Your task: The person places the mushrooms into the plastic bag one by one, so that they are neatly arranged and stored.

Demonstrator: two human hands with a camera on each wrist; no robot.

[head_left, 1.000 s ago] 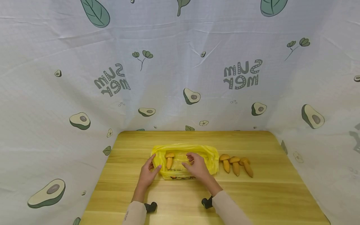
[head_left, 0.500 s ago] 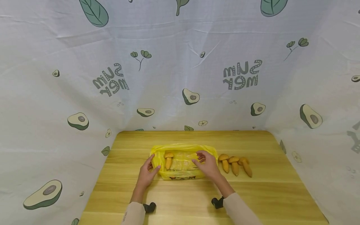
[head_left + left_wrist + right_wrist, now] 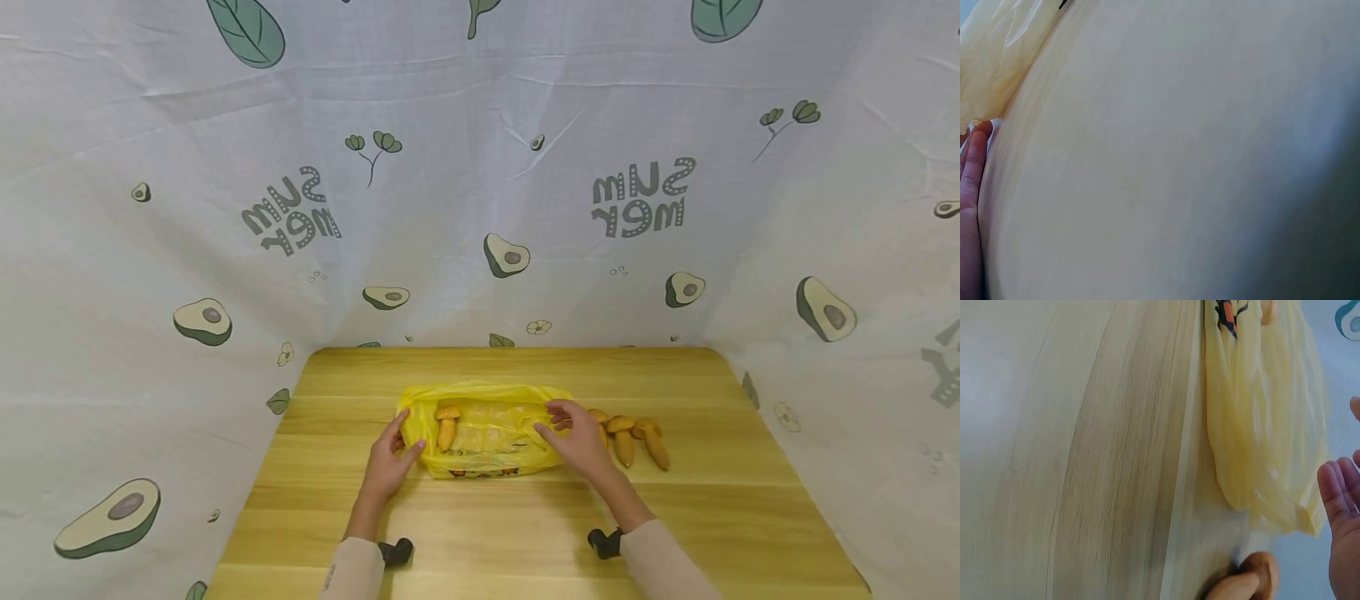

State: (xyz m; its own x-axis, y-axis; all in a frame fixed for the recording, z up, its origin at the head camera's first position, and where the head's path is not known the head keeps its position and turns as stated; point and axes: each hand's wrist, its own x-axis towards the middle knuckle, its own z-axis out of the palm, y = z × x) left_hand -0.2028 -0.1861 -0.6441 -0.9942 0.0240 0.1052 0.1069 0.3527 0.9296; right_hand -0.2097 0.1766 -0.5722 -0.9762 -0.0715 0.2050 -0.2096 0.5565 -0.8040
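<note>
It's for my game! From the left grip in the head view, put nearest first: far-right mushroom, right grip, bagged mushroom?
1. Bagged mushroom: just right.
2. Right grip: at the bag's right end.
3. Far-right mushroom: on the table, farthest right.

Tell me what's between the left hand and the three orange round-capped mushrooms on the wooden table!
A crinkly yellow plastic bag with one orange mushroom inside, then the right hand. The head view shows it.

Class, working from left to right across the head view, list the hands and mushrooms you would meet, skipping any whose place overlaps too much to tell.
Left hand, mushroom inside the yellow plastic bag, right hand, middle mushroom of the three outside the bag, rightmost mushroom.
</note>
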